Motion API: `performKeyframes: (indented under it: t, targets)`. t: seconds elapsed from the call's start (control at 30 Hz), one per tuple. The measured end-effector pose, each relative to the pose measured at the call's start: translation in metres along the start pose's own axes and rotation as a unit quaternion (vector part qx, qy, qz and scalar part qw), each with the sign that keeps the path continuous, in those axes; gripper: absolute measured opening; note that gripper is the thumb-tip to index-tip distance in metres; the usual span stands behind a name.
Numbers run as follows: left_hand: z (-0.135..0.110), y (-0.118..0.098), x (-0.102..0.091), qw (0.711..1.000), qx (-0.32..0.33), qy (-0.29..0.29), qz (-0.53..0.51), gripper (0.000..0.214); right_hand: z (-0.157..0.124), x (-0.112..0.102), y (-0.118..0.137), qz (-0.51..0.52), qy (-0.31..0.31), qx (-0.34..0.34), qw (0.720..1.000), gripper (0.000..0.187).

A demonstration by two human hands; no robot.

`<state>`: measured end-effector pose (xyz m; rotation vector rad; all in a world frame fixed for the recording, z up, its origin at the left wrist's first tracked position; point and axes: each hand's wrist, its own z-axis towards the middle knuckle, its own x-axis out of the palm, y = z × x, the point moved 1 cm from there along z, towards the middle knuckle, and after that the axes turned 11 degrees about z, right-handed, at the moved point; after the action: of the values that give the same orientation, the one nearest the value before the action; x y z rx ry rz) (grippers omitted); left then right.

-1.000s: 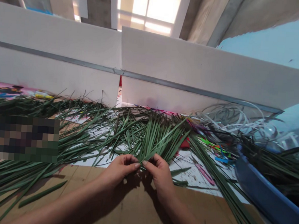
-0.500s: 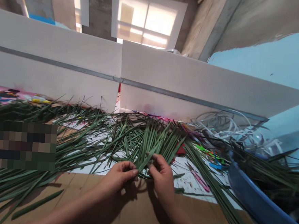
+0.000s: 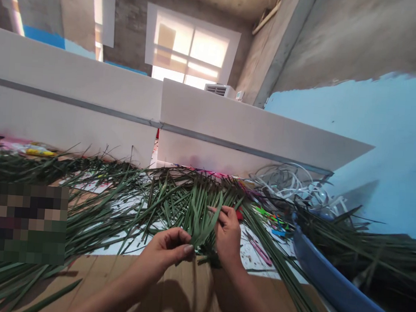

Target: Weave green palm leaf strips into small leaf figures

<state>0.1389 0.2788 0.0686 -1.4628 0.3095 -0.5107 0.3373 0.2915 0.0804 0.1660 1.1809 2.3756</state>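
Observation:
A fan of long green leaf strips [image 3: 199, 212] lies in front of me on the table, their near ends gathered together. My left hand [image 3: 168, 248] pinches those gathered ends between thumb and fingers. My right hand [image 3: 228, 233] is raised a little further back, its fingers closed round one strip of the same fan. Both forearms reach in from the bottom edge over brown cardboard [image 3: 184, 297].
Loose green leaf strips [image 3: 84, 199] cover the table to the left. A blue tub [image 3: 330, 283] full of leaves stands at the right, with coiled white strips [image 3: 294, 186] behind it. White partition boards [image 3: 210, 123] close off the back. Small coloured tools [image 3: 258, 250] lie near my right hand.
My right hand has slid up and away along a strip, leaving the left hand alone at the gathered ends. The camera has tilted up, showing more wall and window.

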Motion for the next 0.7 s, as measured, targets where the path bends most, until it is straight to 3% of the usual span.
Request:
performKeyframes:
  t: [0.23, 0.4, 0.5, 0.7]
  targets:
    - [-0.015, -0.053, 0.009, 0.998, 0.051, -0.03, 0.019, 0.034, -0.007, 0.009, 0.07, 0.065, 0.044, -0.005, 0.997, 0.022]
    - [-0.031, -0.089, 0.018, 0.995, 0.094, -0.036, -0.006, 0.035, -0.021, 0.014, 0.11, 0.124, 0.069, 0.037, 0.989, 0.02]
    - [-0.041, -0.095, 0.018, 0.993, 0.104, -0.053, -0.008, 0.034, -0.029, 0.016, 0.127, 0.171, 0.063, 0.049, 0.982, 0.023]
    - [-0.068, -0.084, 0.015, 0.995, 0.072, -0.07, 0.0, 0.038, -0.058, 0.017, 0.145, 0.172, 0.067, 0.052, 0.982, 0.023]
